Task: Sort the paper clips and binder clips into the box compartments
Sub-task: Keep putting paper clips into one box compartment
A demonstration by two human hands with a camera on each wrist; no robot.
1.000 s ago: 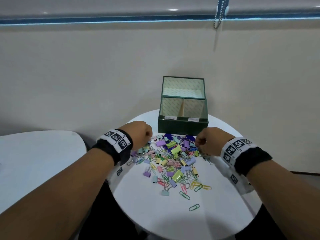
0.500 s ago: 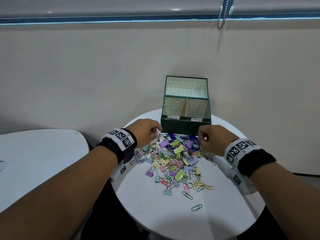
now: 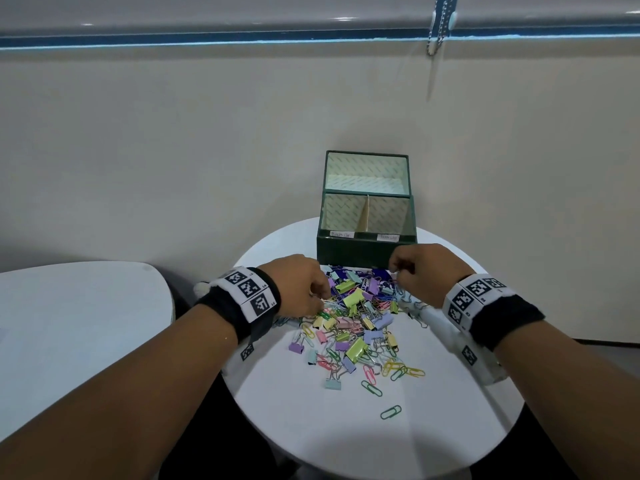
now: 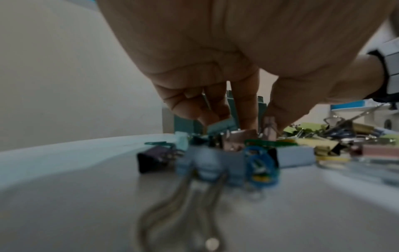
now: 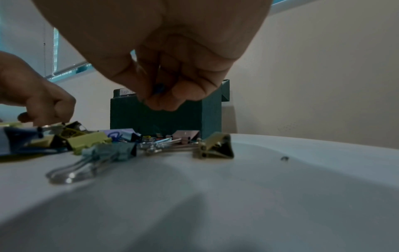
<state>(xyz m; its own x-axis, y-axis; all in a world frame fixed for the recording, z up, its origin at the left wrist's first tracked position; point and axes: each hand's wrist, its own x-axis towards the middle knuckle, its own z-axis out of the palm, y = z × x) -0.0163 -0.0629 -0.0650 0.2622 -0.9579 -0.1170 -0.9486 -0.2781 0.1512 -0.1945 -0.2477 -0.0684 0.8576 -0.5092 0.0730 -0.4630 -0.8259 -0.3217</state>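
head view: a green box [image 3: 363, 251] stands beyond both hands, lid upright, a divider running front to back; two white labels on its front rim are too small to read. a pile of pastel clips [image 3: 353, 327] lies between the left hand [image 3: 298, 289] and right hand [image 3: 424, 273].
left wrist view: fingers [image 4: 246, 109] curl down onto a teal binder clip [image 4: 220, 127]; whether they grip it, i cannot tell.
right wrist view: curled fingers pinch something small and blue [image 5: 158, 89]; a matte olive binder clip [image 5: 215, 145] lies below.
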